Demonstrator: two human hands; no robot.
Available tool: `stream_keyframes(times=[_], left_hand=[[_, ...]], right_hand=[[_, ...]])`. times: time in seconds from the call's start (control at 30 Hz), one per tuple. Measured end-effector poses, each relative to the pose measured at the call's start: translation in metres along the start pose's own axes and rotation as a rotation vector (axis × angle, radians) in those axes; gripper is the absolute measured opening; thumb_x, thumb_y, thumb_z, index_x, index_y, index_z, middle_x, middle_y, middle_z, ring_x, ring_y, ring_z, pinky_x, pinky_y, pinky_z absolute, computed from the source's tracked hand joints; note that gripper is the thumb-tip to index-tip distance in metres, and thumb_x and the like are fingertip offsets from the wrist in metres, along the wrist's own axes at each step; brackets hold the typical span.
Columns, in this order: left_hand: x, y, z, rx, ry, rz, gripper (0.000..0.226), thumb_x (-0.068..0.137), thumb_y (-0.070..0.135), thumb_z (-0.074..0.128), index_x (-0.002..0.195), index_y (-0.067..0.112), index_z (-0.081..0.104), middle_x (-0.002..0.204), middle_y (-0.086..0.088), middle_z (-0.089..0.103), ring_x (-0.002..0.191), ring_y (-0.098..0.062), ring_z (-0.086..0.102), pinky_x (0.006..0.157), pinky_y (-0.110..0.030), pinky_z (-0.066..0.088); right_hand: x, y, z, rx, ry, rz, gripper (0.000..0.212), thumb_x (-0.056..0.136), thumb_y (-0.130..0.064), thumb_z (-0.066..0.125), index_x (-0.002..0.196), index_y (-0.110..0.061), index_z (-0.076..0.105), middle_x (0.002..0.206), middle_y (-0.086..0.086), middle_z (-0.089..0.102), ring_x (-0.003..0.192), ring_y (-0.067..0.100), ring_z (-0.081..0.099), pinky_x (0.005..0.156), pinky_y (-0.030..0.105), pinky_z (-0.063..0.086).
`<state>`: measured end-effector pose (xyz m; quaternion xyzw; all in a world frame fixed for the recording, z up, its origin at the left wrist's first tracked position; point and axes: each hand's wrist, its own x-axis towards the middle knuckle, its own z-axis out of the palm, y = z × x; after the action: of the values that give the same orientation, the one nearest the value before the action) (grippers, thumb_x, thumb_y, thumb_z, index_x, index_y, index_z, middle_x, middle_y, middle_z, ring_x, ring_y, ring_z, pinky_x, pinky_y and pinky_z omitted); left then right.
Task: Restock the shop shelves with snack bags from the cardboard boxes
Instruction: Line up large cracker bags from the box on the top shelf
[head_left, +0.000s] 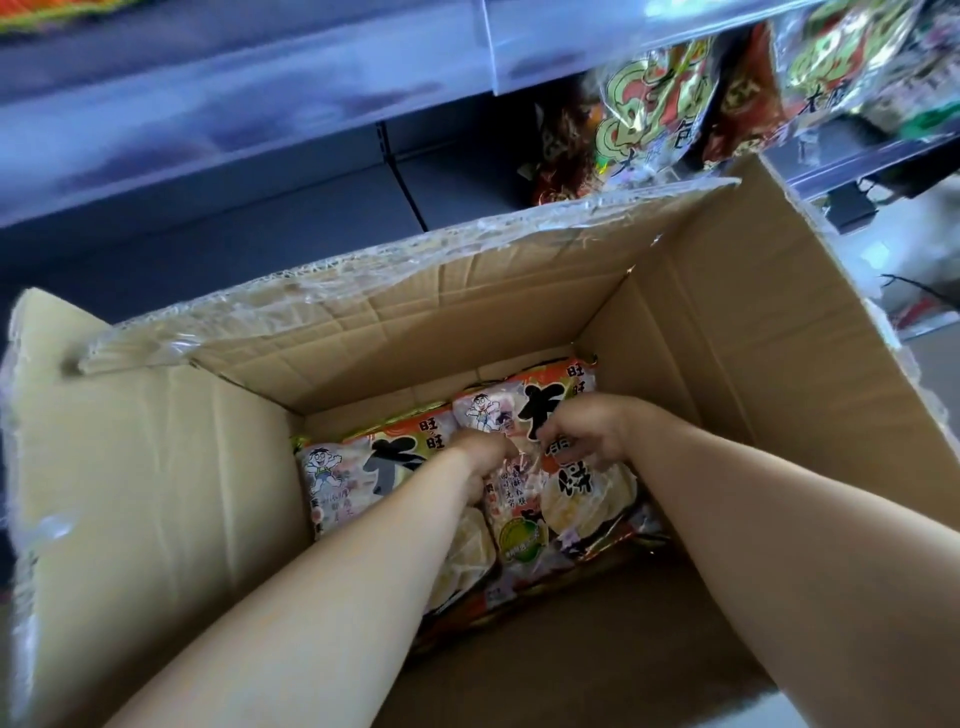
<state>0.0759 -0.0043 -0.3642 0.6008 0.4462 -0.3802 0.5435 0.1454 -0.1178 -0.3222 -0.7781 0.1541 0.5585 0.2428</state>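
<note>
Head view: you have both arms down in the open cardboard box (727, 338), where two snack bags lie flat side by side on its bottom. Your left hand (483, 454) curls its fingers over the 9 o'clock edge of the right snack bag (566, 499), at the seam with the left snack bag (358, 478). Your right hand (587, 431) pinches the same bag's face near its 12 o'clock end. At 1 o'clock beyond the box, shelved bags (654, 119) stand on a shelf (208, 135).
</note>
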Motion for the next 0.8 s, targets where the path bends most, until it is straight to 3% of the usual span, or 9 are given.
stream_keyframes(times=[0.03,0.1,0.17,0.2,0.27,0.37,0.57,0.67,0.8], left_hand=[[0.001,-0.001,0.000,-0.025,0.009,0.003,0.064,0.088,0.014,0.063,0.143,0.001,0.033,0.145,-0.019,0.042,0.129,-0.034,0.046,0.100,-0.043,0.043],[0.008,-0.006,0.002,-0.080,0.045,0.009,0.064,0.085,0.013,0.064,0.141,0.001,0.035,0.140,-0.019,0.047,0.123,-0.033,0.051,0.098,-0.041,0.046],[0.016,-0.008,0.002,-0.121,0.060,0.006,0.062,0.084,0.014,0.065,0.138,0.002,0.038,0.135,-0.018,0.052,0.118,-0.033,0.056,0.097,-0.043,0.049],[0.015,-0.008,0.002,-0.132,0.063,0.010,0.061,0.085,0.016,0.065,0.138,0.003,0.039,0.135,-0.019,0.052,0.118,-0.033,0.056,0.096,-0.046,0.050],[0.009,-0.005,0.002,-0.160,0.062,0.014,0.059,0.086,0.015,0.066,0.138,0.004,0.039,0.136,-0.018,0.052,0.121,-0.034,0.054,0.095,-0.049,0.050],[0.003,0.002,0.003,-0.174,0.077,0.031,0.060,0.088,0.012,0.064,0.141,0.003,0.036,0.138,-0.016,0.050,0.122,-0.034,0.053,0.096,-0.049,0.049],[-0.014,0.018,0.003,-0.144,0.111,0.081,0.047,0.097,0.005,0.047,0.142,-0.001,0.034,0.146,-0.015,0.042,0.129,-0.032,0.046,0.094,-0.040,0.048],[-0.030,0.022,0.003,-0.174,0.158,0.136,0.048,0.095,0.002,0.049,0.141,0.002,0.037,0.141,-0.013,0.046,0.126,-0.028,0.047,0.101,-0.037,0.044],[-0.065,0.025,0.000,-0.156,0.222,0.246,0.042,0.091,0.005,0.057,0.131,0.004,0.044,0.130,-0.011,0.049,0.112,-0.024,0.049,0.087,-0.028,0.038]], right_hand=[[-0.002,-0.002,0.001,-0.052,0.004,0.000,0.038,0.094,-0.010,0.052,0.131,-0.005,0.047,0.135,0.011,0.049,0.096,0.022,0.056,0.088,0.039,0.037],[0.001,-0.003,-0.002,-0.118,0.068,-0.019,0.013,0.095,-0.005,0.047,0.107,-0.002,0.052,0.096,0.013,0.056,0.079,0.023,0.053,0.070,0.032,0.039],[0.004,0.001,-0.009,-0.202,0.153,-0.051,0.013,0.095,0.000,0.040,0.099,-0.002,0.053,0.074,0.010,0.046,0.067,0.020,0.047,0.059,0.030,0.039],[0.003,0.003,-0.011,-0.234,0.139,-0.065,0.020,0.095,0.001,0.041,0.109,-0.001,0.055,0.078,0.011,0.049,0.072,0.021,0.049,0.063,0.030,0.040],[0.004,0.009,-0.012,-0.257,0.086,-0.065,0.035,0.095,-0.001,0.045,0.130,0.005,0.050,0.113,0.019,0.059,0.097,0.024,0.056,0.081,0.032,0.044],[0.005,0.017,-0.014,-0.265,0.081,-0.062,0.038,0.097,-0.002,0.044,0.134,0.007,0.045,0.140,0.022,0.046,0.129,0.032,0.046,0.106,0.035,0.038],[-0.002,0.016,-0.022,-0.051,0.103,-0.019,0.051,0.098,-0.004,0.044,0.146,-0.001,0.029,0.154,0.014,0.028,0.142,0.029,0.028,0.111,0.038,0.029],[-0.010,0.013,-0.026,-0.024,0.113,-0.024,0.048,0.097,-0.005,0.047,0.143,-0.001,0.035,0.150,0.016,0.034,0.137,0.032,0.035,0.107,0.039,0.035],[-0.038,0.010,-0.034,-0.031,0.134,-0.070,0.039,0.095,-0.003,0.048,0.134,0.000,0.046,0.140,0.019,0.047,0.126,0.034,0.047,0.104,0.040,0.042]])
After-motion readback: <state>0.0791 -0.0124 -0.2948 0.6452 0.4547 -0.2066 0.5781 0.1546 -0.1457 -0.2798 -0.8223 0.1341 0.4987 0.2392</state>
